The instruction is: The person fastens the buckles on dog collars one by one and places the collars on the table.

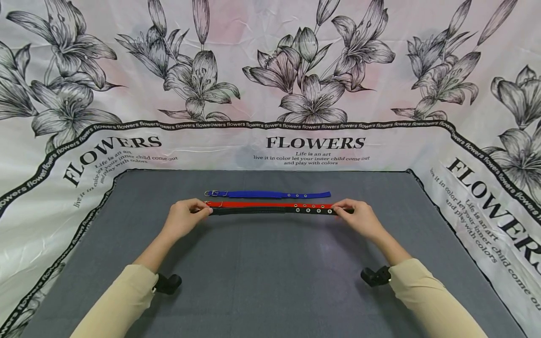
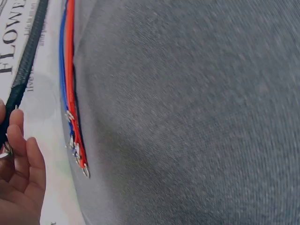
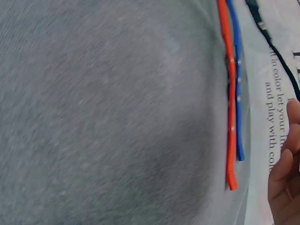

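A black collar (image 1: 249, 211) with metal eyelets is stretched level between two hands in the head view. My left hand (image 1: 184, 217) pinches its buckle end; a metal ring shows by the fingers in the left wrist view. The eyelet end is pinched between thumb and fingers of my right hand (image 1: 357, 218). Behind the black collar, partly covered by it, a red collar (image 1: 258, 204) lies on the grey cloth. Farther back lies a blue collar (image 1: 258, 194), its buckle to the left and its holes to the right. Both wrist views show the black collar raised off the cloth.
Grey cloth (image 1: 270, 272) covers the table. Around its back and sides stands a white sheet (image 1: 236, 155) printed with flowers and lettering. A black wrist camera (image 1: 168, 284) sits at the left cuff, another black camera (image 1: 375, 276) at the right cuff.
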Action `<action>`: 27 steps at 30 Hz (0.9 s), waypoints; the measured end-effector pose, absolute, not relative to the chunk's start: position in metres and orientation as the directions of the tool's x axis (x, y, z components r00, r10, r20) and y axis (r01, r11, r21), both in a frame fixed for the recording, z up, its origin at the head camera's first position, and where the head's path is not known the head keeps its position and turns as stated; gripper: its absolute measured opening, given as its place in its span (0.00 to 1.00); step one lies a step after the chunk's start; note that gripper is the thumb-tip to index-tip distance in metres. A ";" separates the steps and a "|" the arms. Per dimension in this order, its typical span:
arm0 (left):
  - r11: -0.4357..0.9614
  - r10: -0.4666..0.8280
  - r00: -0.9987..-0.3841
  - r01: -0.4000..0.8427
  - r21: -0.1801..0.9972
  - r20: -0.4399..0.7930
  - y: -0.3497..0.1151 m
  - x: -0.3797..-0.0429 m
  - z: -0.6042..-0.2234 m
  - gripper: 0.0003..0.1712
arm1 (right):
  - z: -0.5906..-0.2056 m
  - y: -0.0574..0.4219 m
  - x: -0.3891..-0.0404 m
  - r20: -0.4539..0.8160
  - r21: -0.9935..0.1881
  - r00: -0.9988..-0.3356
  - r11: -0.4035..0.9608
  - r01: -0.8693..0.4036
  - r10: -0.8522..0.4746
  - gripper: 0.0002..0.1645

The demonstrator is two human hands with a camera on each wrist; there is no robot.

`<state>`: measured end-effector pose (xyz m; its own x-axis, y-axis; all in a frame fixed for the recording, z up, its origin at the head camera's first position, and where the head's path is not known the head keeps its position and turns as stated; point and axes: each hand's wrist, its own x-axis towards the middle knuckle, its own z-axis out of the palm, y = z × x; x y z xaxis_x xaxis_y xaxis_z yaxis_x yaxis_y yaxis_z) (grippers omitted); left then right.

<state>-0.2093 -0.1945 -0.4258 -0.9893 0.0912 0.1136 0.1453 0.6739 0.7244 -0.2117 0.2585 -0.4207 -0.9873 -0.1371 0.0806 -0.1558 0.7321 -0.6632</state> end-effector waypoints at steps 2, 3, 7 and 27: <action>0.626 0.075 -0.995 0.104 0.773 0.073 -0.194 -0.209 -0.424 0.13 | -0.418 0.258 -0.212 0.030 -0.723 -0.991 0.681 -0.112 -0.132 0.16; 0.598 0.069 -0.996 0.085 0.797 0.054 -0.193 -0.209 -0.423 0.13 | -0.417 0.257 -0.212 0.008 -0.754 -0.992 0.651 -0.091 -0.130 0.17; 0.477 0.055 -0.998 0.030 0.879 0.004 -0.190 -0.208 -0.418 0.16 | -0.413 0.256 -0.210 -0.041 -0.844 -0.990 0.535 -0.038 -0.136 0.24; 0.134 0.055 -0.996 0.074 0.988 0.067 -0.173 -0.208 -0.409 0.25 | -0.403 0.236 -0.215 0.108 -0.952 -0.988 0.274 -0.134 -0.110 0.27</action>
<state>-0.2077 -0.1727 -0.4090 -0.9962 0.0552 0.0673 0.0742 0.1343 0.9882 -0.2151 0.2358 -0.4034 -0.9881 -0.1099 0.1079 -0.1345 0.2742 -0.9522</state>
